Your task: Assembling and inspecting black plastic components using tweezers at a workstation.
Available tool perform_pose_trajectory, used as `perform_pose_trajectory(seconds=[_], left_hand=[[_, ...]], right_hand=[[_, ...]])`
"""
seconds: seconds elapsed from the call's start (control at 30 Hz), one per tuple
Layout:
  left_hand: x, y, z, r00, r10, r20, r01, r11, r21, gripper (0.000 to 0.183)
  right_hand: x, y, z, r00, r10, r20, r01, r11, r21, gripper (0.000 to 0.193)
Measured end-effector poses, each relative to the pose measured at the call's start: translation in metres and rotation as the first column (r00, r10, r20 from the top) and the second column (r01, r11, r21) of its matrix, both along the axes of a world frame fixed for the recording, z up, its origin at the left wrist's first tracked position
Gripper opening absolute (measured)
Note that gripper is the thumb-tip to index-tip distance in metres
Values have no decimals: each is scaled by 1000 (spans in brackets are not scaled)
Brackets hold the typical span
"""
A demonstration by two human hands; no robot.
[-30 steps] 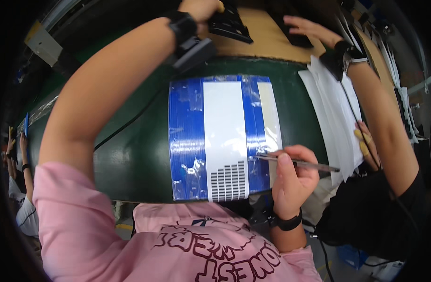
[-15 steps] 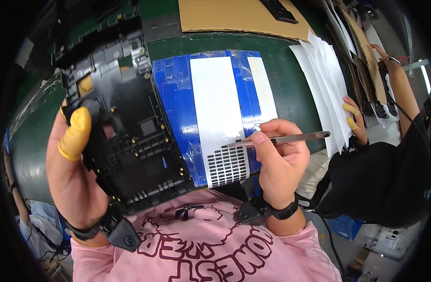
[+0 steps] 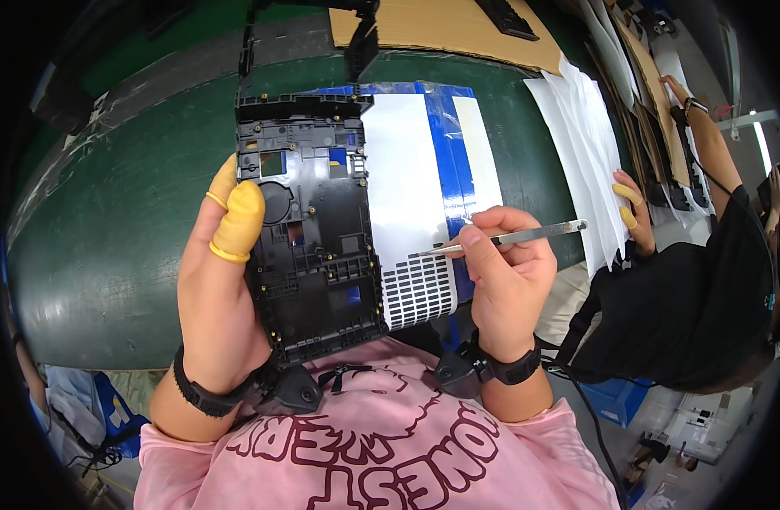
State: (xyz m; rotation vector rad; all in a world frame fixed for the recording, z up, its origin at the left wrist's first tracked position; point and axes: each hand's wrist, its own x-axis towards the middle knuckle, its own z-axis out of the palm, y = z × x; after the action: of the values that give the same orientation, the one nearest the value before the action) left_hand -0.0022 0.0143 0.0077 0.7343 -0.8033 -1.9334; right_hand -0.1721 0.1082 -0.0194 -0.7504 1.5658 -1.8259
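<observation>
My left hand (image 3: pixel 224 280), with yellow finger cots on its thumb and a finger, grips the left side of a black plastic housing (image 3: pixel 313 246). Ribs, square openings and small brass-coloured inserts cover the housing. To its right, my right hand (image 3: pixel 513 276) pinches a pair of metal tweezers (image 3: pixel 526 236) between thumb and fingers. The tweezers' tips point left, at the upper rows of small black stickers on a white sheet (image 3: pixel 403 170). Whether a sticker is between the tips is too small to tell. The housing covers the sheet's left part.
Under the sheet lies a blue board (image 3: pixel 445 144) with clear tape on the green table (image 3: pixel 135 246). White paper sheets (image 3: pixel 581 161) stand at the right, where a co-worker's hand (image 3: pixel 635 208) touches them. Brown cardboard (image 3: pixel 441 30) carrying a black part (image 3: pixel 506 19) lies at the back.
My left hand has brought the housing rightward and turned it more upright, over the sheet's left edge. My right hand and tweezers have barely moved.
</observation>
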Motion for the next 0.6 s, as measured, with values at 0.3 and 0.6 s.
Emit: perform_pose_trajectory(seconds=[0.3, 0.6], left_hand=[[4, -6, -7, 974, -57, -221, 90, 986, 141, 37], [5, -5, -5, 949, -119, -291, 151, 984, 90, 38]], right_hand=[[13, -1, 20, 983, 63, 170, -34, 985, -170, 20], [49, -21, 31, 938, 344, 48, -333, 930, -156, 20]])
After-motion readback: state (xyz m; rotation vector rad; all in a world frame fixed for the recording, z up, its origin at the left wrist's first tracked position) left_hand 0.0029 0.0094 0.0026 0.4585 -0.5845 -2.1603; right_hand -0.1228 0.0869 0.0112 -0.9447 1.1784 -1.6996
